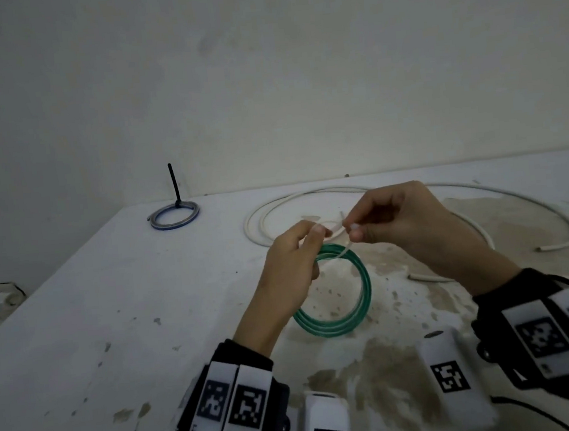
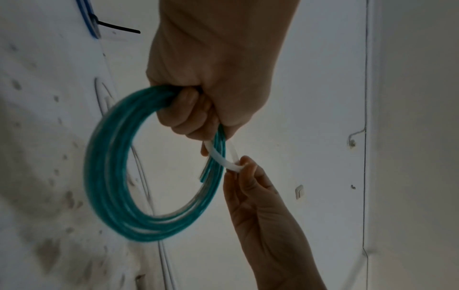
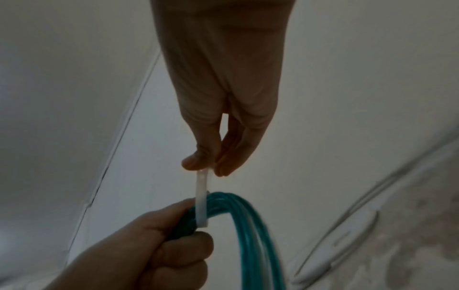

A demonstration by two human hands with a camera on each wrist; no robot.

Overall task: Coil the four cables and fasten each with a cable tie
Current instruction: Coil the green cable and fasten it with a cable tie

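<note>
A coiled green cable [image 1: 347, 299] hangs above the table, and my left hand [image 1: 297, 255] grips its top in a fist. In the left wrist view the green coil [image 2: 111, 176] droops from those curled fingers [image 2: 183, 115]. A white cable tie [image 2: 224, 159] loops round the strands. My right hand [image 1: 394, 223] pinches the tie's end between thumb and forefinger; the right wrist view shows the white tie [image 3: 201, 196] running from that pinch down to the green coil [image 3: 248, 225].
A blue and grey coil [image 1: 175, 216] bound with a black tie [image 1: 174, 185] lies at the table's far left corner. A long white cable [image 1: 411, 190] sprawls loosely over the far right of the stained white table [image 1: 111, 299]. A wall stands behind.
</note>
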